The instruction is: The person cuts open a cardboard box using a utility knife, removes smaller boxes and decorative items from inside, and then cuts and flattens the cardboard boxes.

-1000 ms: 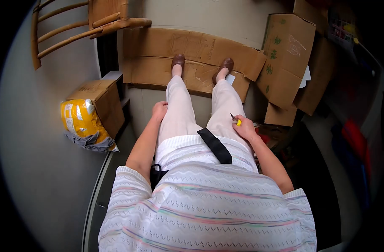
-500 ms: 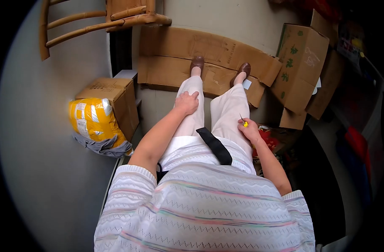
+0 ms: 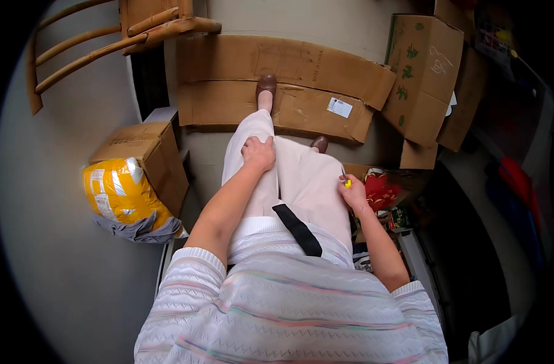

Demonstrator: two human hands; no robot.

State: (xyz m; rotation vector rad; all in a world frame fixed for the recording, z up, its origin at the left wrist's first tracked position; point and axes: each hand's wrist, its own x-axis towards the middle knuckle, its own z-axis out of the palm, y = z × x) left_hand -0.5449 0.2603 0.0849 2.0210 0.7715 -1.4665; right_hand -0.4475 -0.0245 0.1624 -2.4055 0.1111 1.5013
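Observation:
My left hand (image 3: 259,153) rests on the left leg of my pale trousers (image 3: 250,193), its fingers spread over the cloth above the knee. By my other thigh, my right hand (image 3: 354,193) is closed around a small yellow-handled tool (image 3: 348,182). A thin metal shaft sticks up from the yellow part; the rest of the handle is hidden in my fingers, and I cannot make out its exact kind. A black strap (image 3: 297,230) hangs from my waist across my lap.
A flattened cardboard box (image 3: 228,97) lies ahead under my left shoe (image 3: 266,84). At left are a carton (image 3: 162,161) and a yellow parcel (image 3: 128,193); a bamboo chair (image 3: 162,30) stands beyond. Green-printed cartons (image 3: 425,79) stand at right, with a red item (image 3: 383,189) near my right hand.
My right foot has drawn back off the flattened cardboard toward me, baring a white label there. The view has shifted slightly. Both hands keep their places, the right still holding the yellow-handled tool.

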